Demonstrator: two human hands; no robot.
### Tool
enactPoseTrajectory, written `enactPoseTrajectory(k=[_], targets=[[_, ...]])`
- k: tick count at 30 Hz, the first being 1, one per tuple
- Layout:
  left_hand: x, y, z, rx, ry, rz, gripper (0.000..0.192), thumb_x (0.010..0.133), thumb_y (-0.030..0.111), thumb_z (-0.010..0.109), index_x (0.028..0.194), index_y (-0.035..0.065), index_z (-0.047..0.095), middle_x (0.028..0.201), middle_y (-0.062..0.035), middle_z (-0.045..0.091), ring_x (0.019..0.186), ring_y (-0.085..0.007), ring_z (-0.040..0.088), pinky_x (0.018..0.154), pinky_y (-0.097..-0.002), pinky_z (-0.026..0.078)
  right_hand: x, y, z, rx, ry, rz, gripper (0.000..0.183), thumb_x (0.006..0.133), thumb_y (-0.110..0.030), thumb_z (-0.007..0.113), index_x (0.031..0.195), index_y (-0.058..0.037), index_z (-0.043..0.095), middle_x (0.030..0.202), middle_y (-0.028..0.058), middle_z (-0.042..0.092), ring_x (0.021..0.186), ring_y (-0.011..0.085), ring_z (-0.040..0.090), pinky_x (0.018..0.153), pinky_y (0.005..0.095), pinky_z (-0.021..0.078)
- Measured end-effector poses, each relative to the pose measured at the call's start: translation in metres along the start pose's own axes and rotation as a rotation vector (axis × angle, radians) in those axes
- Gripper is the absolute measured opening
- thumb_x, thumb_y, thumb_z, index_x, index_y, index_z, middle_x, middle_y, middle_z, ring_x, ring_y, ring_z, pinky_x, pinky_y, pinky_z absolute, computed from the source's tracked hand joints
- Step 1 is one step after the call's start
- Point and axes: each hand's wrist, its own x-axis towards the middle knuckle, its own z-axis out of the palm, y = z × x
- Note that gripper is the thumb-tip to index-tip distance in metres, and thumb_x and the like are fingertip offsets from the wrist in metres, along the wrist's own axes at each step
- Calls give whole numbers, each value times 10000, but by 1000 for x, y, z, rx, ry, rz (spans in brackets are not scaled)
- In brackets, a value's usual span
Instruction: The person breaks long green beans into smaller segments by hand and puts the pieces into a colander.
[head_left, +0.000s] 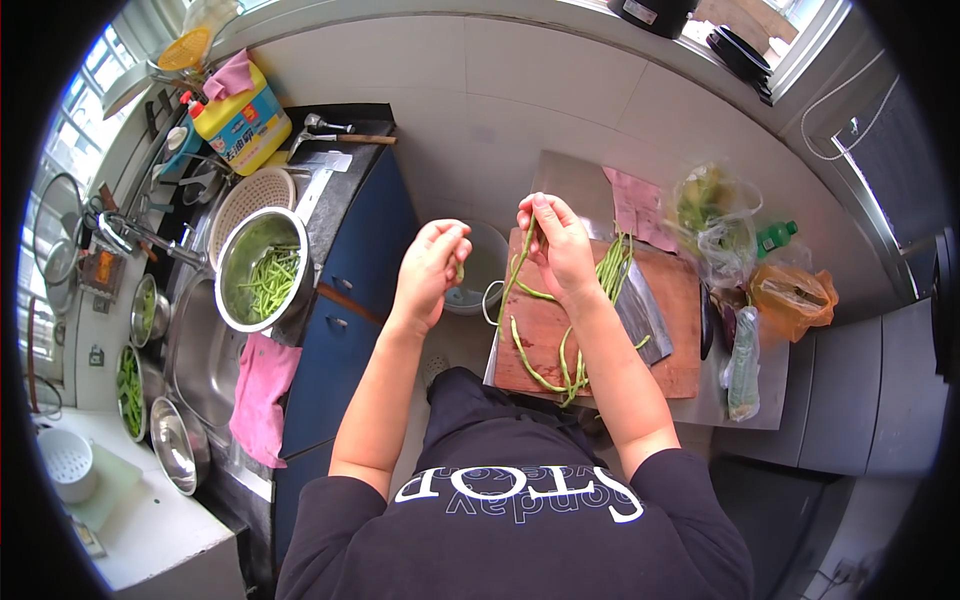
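Note:
My right hand (555, 244) is closed around yardlong beans, one long bean (516, 279) hanging down from the fingertips. A short green bean piece (460, 271) shows at the curled fingers of my left hand (430, 274). Behind and between the hands stands a pale bucket (487, 251) on the floor. Below my right arm is a wooden cutting board (536, 367). More yardlong beans (616, 262) lie across it, partly hidden by the forearm. A broad cleaver blade (646, 319) rests flat on the board, its handle not visible.
To the left, a steel bowl (225, 296) of cut beans stands beside the sink (187, 352). A pink cloth (262, 397) drapes over the counter edge. Right of the board are a plastic-wrapped vegetable (744, 367), an orange bag (787, 300) and a green bottle (777, 238).

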Motion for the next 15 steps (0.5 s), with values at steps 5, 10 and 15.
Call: enactPoseTrajectory(k=[5,10,15], targets=[[-6,-2,24,338,-223,-15,211,884,202,554,995,23,570,839,9,570,777,-36,498,681,-180,406,-3,0,2,-30,-46,25,177,900,-229,527,876,-59,570,731,5,550,510,47,462,424,157,323],[-5,-4,27,320,-285,58,196,883,198,558,960,18,569,805,15,568,729,-34,496,665,-182,410,-9,-3,2,-59,-53,-9,156,900,-193,528,890,-40,561,791,33,573,549,56,494,414,172,335],[4,-11,18,-274,-140,-118,151,910,195,497,854,61,537,595,61,398,455,-19,303,417,-172,255,-28,7,15,-254,-81,-523,143,912,-157,501,930,-27,558,850,47,595,612,44,495,466,151,332]])
